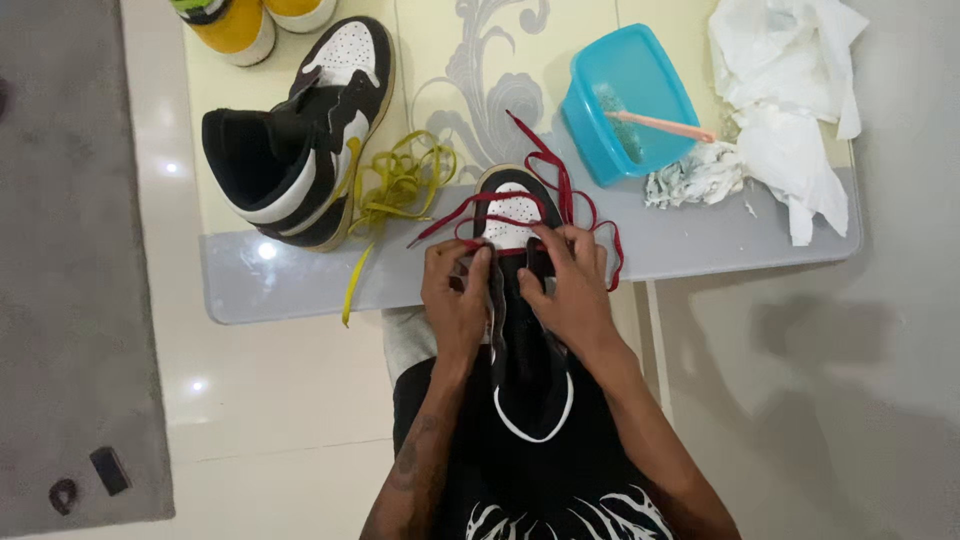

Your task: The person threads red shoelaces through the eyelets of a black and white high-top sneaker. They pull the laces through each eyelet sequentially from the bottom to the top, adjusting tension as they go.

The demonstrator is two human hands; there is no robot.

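Both forearms are reaching forward from the lap, wrists bent slightly inward, so the hands are meeting over a black-and-white sneaker (520,330) that is lying lengthwise with its toe resting on the near edge of the worktop (700,245) and its heel toward the person's body. The left hand (455,295) is curling closed, fingertips pinching the red lace (500,205) at the left row of eyelets, thumb pressing against the tongue. The right hand (570,290) is sitting on the opposite side, fingers bent and closing on the same lace at the right eyelets, knuckles pointing up at the camera. Loose loops of the red lace are trailing past the toe onto the worktop. Just left of them a yellow lace (395,190) is lying in a tangle, one end hanging over the edge. A second black-and-white sneaker (300,130) is resting on its side well to the left, with a yellow shoe (235,25) behind it. To the right a blue tub (625,100) is holding a pink-handled brush (660,125), beside crumpled white paper towels (785,90).
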